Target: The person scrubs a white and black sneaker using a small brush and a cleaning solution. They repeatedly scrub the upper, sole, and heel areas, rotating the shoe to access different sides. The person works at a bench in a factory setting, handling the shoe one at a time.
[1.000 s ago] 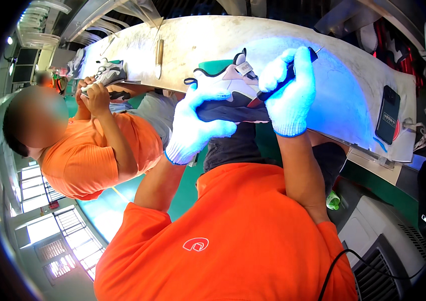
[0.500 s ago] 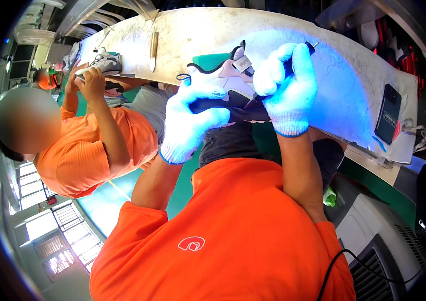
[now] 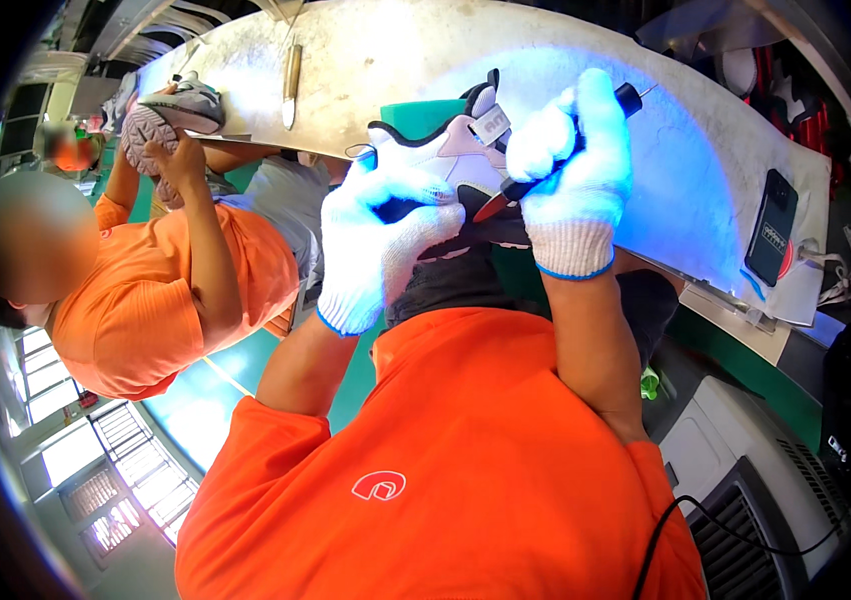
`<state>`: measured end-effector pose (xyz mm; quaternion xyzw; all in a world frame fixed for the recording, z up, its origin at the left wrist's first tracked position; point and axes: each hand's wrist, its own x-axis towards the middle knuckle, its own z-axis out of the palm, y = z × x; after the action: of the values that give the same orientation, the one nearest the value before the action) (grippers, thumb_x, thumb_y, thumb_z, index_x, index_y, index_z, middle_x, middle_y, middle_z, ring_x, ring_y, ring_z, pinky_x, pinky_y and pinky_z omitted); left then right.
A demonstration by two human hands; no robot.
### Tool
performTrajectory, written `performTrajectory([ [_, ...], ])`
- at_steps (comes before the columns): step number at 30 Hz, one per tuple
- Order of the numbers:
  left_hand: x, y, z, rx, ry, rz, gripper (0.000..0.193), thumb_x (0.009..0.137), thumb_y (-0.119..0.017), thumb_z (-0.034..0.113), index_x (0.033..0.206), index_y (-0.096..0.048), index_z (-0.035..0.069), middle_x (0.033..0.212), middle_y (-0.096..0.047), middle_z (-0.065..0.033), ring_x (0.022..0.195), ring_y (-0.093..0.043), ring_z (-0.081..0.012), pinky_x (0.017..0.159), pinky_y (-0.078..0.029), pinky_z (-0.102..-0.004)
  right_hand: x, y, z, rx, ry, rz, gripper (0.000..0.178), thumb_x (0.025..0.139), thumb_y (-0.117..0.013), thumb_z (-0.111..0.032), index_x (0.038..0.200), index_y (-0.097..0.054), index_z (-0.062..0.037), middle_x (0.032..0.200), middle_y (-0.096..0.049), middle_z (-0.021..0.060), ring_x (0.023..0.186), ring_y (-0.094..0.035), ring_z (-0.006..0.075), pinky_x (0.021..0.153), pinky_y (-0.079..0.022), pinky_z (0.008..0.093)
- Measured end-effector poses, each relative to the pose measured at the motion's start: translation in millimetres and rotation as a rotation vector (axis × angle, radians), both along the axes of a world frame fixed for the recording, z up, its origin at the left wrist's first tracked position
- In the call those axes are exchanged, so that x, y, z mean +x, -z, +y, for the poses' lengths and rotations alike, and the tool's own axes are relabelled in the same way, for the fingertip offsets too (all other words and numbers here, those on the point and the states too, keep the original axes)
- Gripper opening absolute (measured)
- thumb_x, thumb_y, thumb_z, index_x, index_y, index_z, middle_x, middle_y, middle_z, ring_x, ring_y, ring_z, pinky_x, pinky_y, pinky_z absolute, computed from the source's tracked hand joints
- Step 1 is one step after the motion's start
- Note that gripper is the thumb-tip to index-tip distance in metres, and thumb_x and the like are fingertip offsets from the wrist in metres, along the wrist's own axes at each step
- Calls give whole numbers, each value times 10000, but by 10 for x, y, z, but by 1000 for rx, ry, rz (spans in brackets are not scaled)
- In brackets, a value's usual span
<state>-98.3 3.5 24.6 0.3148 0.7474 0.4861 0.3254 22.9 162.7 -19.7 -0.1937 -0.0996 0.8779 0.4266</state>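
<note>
A white and black sneaker [image 3: 445,155] with a pale tag at its collar is held at the near edge of the worktable. My left hand [image 3: 375,235], in a white knit glove, grips its left end with the fingers curled round it. My right hand [image 3: 580,190], gloved the same way, is closed on a slim black-handled tool [image 3: 628,98]. A thin metal point sticks out at the tool's upper end. Its reddish tapered tip [image 3: 492,207] rests at the shoe's dark lower side; whether it touches is hard to tell. Bluish light falls on both gloves.
A green pad [image 3: 415,118] lies behind the shoe on the pale worktable [image 3: 365,60]. Further left is a wooden-handled knife [image 3: 291,85]; at the right lies a black phone [image 3: 773,228]. A co-worker [image 3: 165,280] in orange sits close on my left, handling sneakers. A grey machine [image 3: 725,430] stands at lower right.
The tool in my right hand has shifted, and its reddish tip now shows against the shoe's lower side. The co-worker now has a shoe with its sole turned into view.
</note>
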Motion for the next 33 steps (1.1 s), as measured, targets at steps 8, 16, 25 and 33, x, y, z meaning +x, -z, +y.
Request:
performTrajectory([
  [8, -213, 40, 72, 58, 55, -57, 185, 819, -886, 17, 1003, -861, 8, 1049, -758, -66, 995, -729, -164, 894, -598, -337, -122, -95, 100, 371, 159, -689, 220, 1044, -792, -241, 955, -668, -83, 656, -573, -3, 538, -572, 117, 515, -475, 303],
  [16, -944, 746, 441, 156, 8, -415, 281, 934, -766, 6, 1210, -814, -16, 1124, -788, -58, 1018, -701, -150, 964, -569, -300, 851, 307, 854, 237, 163, -778, 241, 1049, -799, -271, 923, -642, -140, 666, -550, -33, 493, -539, 114, 453, -452, 314],
  [25, -117, 16, 1004, -75, 1039, 1014, 755, 748, -933, 359, 1427, -711, 113, 1380, -709, -237, 1243, -687, -493, 979, -570, -548, 1287, 706, 538, 392, 202, -950, 176, 1071, -734, -228, 1067, -674, -63, 680, -584, -7, 507, -569, 120, 468, -462, 303],
  [33, -314, -284, 1028, 425, 662, 530, 772, 664, -1056, 379, 1302, -738, 83, 1204, -772, -163, 1113, -769, -326, 967, -615, -416, 1235, 467, 905, 509, -306, -953, 397, 1049, -771, -440, 1081, -752, -46, 720, -668, 49, 486, -582, 158, 474, -465, 332],
])
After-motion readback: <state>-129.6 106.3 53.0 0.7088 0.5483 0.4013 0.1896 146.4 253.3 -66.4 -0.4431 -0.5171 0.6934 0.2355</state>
